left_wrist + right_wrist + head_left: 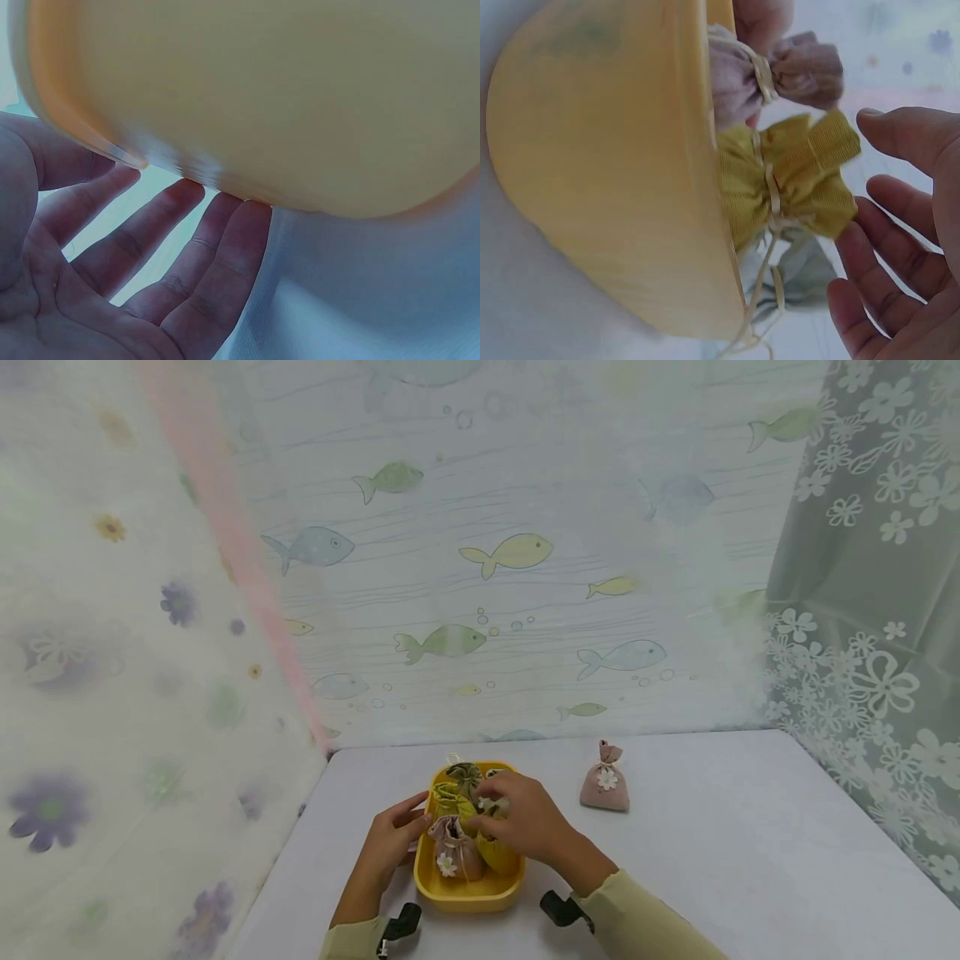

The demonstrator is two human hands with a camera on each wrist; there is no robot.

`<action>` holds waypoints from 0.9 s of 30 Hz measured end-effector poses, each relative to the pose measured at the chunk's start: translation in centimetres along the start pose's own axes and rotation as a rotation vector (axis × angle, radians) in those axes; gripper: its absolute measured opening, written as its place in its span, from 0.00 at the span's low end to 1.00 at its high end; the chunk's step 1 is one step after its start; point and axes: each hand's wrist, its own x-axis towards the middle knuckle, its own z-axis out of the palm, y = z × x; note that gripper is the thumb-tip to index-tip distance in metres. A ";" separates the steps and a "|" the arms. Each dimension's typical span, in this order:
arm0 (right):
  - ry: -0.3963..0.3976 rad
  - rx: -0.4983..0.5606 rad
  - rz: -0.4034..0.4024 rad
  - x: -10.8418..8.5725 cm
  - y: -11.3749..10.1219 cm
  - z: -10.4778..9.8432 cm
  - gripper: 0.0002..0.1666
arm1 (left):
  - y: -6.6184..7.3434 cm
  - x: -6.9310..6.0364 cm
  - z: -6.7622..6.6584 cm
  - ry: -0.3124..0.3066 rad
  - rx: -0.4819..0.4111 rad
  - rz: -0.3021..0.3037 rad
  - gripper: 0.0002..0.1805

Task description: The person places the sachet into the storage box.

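Note:
A yellow plastic basket (468, 903) on the table holds several small drawstring pouches. Among them are a pink pouch (461, 856) with a white flower, a yellow pouch (447, 795) and a dark green pouch (467, 777). My left hand (386, 843) rests its extended fingertips against the basket's left side, as the left wrist view confirms. Over the basket's right part is my right hand (528, 818). In the right wrist view, its spread, loosely bent fingers (881, 255) are by the gathered top of a yellow pouch (787, 176), thumb apart; contact is unclear.
Another pink pouch (605, 787) with a white flower stands on the white table (697, 843), right of the basket. Fish-patterned sheeting (517, 610) hangs behind the table, with a floral curtain (112, 693) at the left and a lace-patterned one (877, 610) at the right.

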 end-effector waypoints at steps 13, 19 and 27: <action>0.212 0.010 0.130 -1.1 2.5 -2.4 0.19 | 0.0 -0.1 0.1 -0.006 0.000 -0.010 0.29; 0.321 0.003 0.143 -1.7 3.7 -3.9 0.18 | 0.0 0.1 -0.1 -0.008 -0.002 -0.003 0.29; 0.375 0.003 0.336 -3.0 5.8 -5.8 0.18 | -0.2 0.1 0.0 -0.013 -0.010 -0.013 0.29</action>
